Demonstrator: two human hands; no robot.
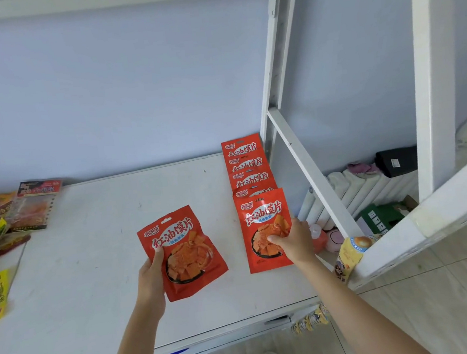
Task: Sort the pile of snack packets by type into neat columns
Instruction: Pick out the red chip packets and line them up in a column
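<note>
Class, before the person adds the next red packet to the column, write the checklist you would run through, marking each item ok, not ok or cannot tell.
1. Left hand has a firm grip on the loose red packet: ok.
2. Same type as the column of red packets: ok.
3. Right hand clear of the front packet: not ok, it pinches it.
4. Column neat: ok, evenly overlapped.
5. Table space in front of the column: cannot tell, edge is near.
</note>
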